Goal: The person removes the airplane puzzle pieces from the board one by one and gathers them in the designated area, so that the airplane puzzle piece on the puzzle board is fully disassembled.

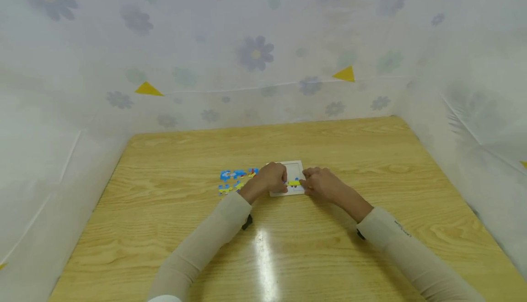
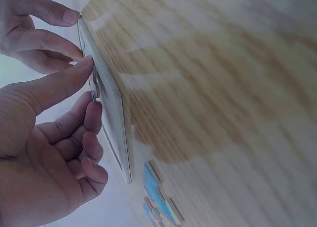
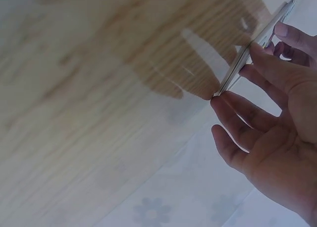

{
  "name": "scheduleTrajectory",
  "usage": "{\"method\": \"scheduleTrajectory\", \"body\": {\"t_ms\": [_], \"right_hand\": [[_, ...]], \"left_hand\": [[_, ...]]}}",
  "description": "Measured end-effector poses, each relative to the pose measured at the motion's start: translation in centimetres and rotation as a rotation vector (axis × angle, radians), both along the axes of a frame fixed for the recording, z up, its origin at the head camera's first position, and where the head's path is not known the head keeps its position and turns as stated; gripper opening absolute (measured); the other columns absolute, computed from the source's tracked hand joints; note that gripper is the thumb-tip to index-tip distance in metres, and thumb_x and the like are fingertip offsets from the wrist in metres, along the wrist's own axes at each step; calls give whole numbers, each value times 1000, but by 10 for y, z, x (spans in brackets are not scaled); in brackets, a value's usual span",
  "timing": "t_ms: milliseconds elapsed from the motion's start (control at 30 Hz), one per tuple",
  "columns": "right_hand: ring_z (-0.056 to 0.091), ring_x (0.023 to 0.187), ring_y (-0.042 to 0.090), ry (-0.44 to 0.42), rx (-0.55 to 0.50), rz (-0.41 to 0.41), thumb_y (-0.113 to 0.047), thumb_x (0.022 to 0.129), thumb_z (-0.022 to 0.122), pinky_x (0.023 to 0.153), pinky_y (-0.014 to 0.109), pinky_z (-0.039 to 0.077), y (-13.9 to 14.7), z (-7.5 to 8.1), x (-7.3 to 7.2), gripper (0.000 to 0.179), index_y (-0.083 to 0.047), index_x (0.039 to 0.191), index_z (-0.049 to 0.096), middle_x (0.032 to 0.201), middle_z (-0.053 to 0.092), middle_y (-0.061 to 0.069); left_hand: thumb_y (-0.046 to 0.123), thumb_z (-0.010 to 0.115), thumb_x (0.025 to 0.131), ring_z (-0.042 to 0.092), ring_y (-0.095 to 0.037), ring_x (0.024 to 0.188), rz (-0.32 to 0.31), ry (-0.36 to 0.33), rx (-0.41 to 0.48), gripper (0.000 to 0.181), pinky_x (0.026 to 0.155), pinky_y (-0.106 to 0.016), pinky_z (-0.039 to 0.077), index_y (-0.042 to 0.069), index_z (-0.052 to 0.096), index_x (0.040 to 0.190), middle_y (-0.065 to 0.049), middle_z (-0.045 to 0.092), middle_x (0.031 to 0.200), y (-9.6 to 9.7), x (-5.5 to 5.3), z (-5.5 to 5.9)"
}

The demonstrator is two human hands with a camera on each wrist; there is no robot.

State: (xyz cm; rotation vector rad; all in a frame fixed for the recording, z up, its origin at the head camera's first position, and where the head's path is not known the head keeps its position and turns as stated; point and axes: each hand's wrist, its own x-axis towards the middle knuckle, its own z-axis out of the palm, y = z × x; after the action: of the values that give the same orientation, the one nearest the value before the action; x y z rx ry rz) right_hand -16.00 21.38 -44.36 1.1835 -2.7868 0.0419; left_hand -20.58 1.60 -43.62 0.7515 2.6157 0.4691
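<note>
A square, light wooden puzzle tray [image 1: 293, 166] lies on the table between the two hands. In its lower part sit yellow and blue jigsaw pieces [image 1: 294, 183]. My left hand [image 1: 272, 177] reaches over the tray's left side, and its thumb and index finger pinch a thin jigsaw piece [image 2: 96, 90] at the tray surface. The face of that piece is mostly hidden by the fingers. My right hand [image 1: 325, 184] holds the tray's right side, thumb and fingers spread along the border. Its index fingertip reaches inward beside the yellow pieces.
Left of the tray, several loose blue, yellow and red jigsaw pieces [image 1: 232, 174] lie in two rows, partly behind the left hand. The wooden table [image 1: 185, 247] is bounded by a pale flowered curtain [image 1: 255, 100] at the back and sides.
</note>
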Motion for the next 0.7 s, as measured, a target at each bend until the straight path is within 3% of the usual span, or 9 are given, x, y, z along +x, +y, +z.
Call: {"method": "scheduleTrajectory", "body": {"t_ms": [167,433,700], "right_hand": [[65,85,29,61,24,23,-19,76,78,66,35,55,0,-2,0,25,-7,97,74,105,66,20],[61,79,26,39,40,-18,-21,78,77,61,36,51,-2,-1,2,20,-10,94,73,99,65,13],[54,74,21,93,135,-59,-18,80,76,60,33,42,-6,0,7,10,-14,83,67,75,48,-1]], "left_hand": [[23,80,77,55,-11,74,4,-3,-4,21,65,-24,47,12,64,85,1,63,88,0,0,1],[23,81,76,55,-12,74,15,-22,-5,22,65,-24,47,12,64,84,2,62,87,0,0,4],[22,79,77,53,-13,74,19,-54,12,20,64,-24,44,11,63,83,1,61,85,0,-3,4]]}}
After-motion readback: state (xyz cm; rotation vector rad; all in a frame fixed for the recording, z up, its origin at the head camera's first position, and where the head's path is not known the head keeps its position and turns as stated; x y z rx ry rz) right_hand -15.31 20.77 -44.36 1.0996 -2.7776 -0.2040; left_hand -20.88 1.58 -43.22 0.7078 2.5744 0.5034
